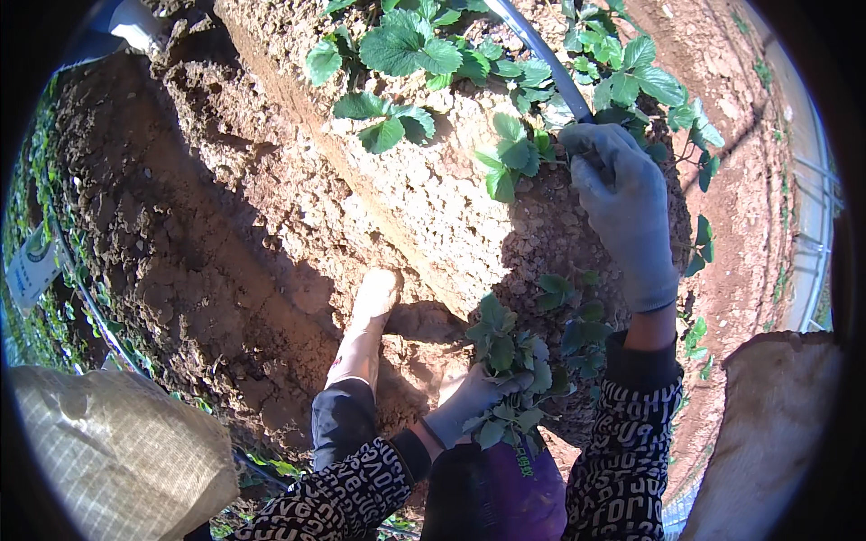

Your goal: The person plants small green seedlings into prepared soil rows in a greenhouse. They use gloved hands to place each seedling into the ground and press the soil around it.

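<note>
My left hand, in a grey glove, is closed around a bunch of leafy strawberry plants near my knee. My right hand, gloved too, is raised over the soil bed at the lower end of a dark drip irrigation hose; its curled fingers touch or lie over the hose, and whether they grip it cannot be told. Strawberry plants grow in the bed just left of this hand, with more plants above. Further leaves lie in shade below my right wrist.
Cracked reddish soil forms ridges and a furrow where my bare, muddy foot stands. Translucent woven material is at lower left, and a pale brown flap at lower right. Another hose runs along plants at far left.
</note>
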Demonstrator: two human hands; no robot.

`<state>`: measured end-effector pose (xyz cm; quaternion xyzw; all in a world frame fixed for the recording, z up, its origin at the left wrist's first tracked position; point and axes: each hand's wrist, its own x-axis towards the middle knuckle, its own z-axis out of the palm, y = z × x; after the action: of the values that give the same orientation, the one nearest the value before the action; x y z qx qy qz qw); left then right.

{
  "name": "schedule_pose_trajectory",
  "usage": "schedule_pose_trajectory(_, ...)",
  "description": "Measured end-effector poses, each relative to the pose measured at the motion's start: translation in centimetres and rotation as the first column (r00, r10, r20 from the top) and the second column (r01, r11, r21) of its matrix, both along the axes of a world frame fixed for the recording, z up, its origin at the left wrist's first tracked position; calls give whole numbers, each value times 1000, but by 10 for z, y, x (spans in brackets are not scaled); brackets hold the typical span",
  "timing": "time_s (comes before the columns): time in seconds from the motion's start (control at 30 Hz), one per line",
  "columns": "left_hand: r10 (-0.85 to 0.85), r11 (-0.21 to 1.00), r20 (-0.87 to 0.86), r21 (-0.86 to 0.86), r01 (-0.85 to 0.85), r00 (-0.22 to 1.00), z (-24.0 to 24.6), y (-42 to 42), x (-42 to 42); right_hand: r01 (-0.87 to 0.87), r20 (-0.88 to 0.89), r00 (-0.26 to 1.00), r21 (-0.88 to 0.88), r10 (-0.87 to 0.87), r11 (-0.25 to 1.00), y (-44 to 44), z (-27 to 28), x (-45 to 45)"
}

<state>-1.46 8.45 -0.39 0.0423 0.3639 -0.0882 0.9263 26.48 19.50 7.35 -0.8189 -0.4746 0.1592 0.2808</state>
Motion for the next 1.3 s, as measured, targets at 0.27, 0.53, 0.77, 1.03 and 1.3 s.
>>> schedule_pose_trajectory(0.27, 26, 995, -13, 97, -25, 1000, 8, 9, 5, -394, 302, 738, -533, 603, 749, 59, -88, 51)
schedule_pose_trajectory(0.53, -87, 994, -38, 56, 89, 996, 3, 23, 6, 86, 90, 994, -318, -60, 944, 60, -72, 23)
schedule_pose_trajectory(0.77, -12, 990, 16, 138, 10, 1000, -5, 7, 11, 708, -259, 695, 85, -671, 701, 15, -72, 68)
schedule_pose_trajectory(1.03, 184, 975, -52, 136, -176, 981, 0, 8, 9, 237, -427, 854, -188, -297, 953, -60, 17, -21)
schedule_pose_trajectory(1.3, 302, 948, -90, -79, -310, 949, -11, -9, 0, 5, -117, 989, -561, -86, 828, -148, 0, -141)
